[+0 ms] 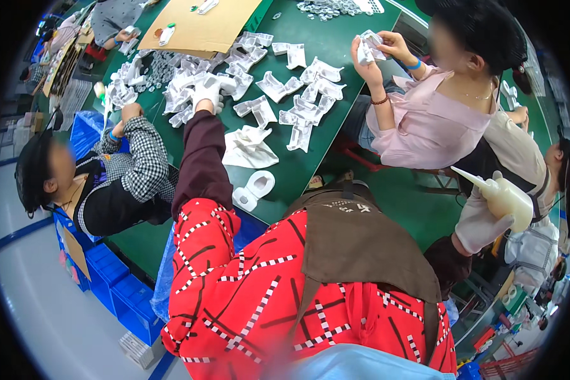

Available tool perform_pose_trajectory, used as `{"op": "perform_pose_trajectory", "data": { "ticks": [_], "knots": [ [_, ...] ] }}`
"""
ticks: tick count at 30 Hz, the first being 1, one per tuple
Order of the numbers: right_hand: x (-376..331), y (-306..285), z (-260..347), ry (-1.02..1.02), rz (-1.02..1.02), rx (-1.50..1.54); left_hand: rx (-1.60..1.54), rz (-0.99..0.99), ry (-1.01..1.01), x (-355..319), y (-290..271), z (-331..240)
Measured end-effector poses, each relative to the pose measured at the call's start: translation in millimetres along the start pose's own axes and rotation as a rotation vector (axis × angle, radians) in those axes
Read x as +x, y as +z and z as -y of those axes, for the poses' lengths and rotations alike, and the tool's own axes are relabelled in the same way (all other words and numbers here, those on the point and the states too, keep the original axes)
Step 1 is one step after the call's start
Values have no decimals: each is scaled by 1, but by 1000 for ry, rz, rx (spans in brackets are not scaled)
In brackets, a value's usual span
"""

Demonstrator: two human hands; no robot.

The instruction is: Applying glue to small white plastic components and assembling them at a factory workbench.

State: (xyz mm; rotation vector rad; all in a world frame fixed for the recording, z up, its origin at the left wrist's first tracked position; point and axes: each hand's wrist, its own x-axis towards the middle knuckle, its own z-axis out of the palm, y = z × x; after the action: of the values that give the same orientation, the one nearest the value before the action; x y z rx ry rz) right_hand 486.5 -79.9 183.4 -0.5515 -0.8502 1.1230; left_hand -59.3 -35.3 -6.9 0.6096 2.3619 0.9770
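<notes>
My left hand [206, 95], in a white glove, reaches out over the green table onto a heap of white molded plastic parts [182, 88]. Its fingers close on one white plastic part [218, 82], though glove and parts blend together in colour. Out to the right, away from the table, my gloved right hand [480, 223] grips a squeeze bottle [508, 201] with a long thin nozzle and pale yellowish contents. Nearer to me on the table lie a crumpled white cloth [249, 147] and a white plastic piece with a round opening [254, 190].
A cardboard sheet [199, 25] lies on the table's far side, with small clear pieces [161, 68] beside the heap. Co-workers sit close on both sides; the right one [437, 114] holds a white part. Blue bins [111, 269] stand on the floor at left.
</notes>
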Motion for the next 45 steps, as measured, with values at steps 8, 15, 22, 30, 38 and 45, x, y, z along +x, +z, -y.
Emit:
{"op": "perform_pose_trajectory", "data": {
  "ticks": [8, 15, 22, 30, 38, 45],
  "knots": [
    [-5, 3, 8, -30, 3, 32, -534, 103, -144, 8, -6, 26],
    [-13, 1, -1, -37, -128, 96, -743, 177, 382, -39, -32, 34],
    [-16, 1, 10, -84, 24, 44, -568, 94, 323, -134, -37, -27],
    [-23, -7, 29, -89, -20, 106, -575, 531, 395, -217, -31, -64],
    [-12, -61, 79, -256, -182, 425, -872, 982, 290, -239, -18, -65],
    [-17, -101, 142, -500, -180, 308, -979, 875, 480, -263, 2, -64]
  ]
}}
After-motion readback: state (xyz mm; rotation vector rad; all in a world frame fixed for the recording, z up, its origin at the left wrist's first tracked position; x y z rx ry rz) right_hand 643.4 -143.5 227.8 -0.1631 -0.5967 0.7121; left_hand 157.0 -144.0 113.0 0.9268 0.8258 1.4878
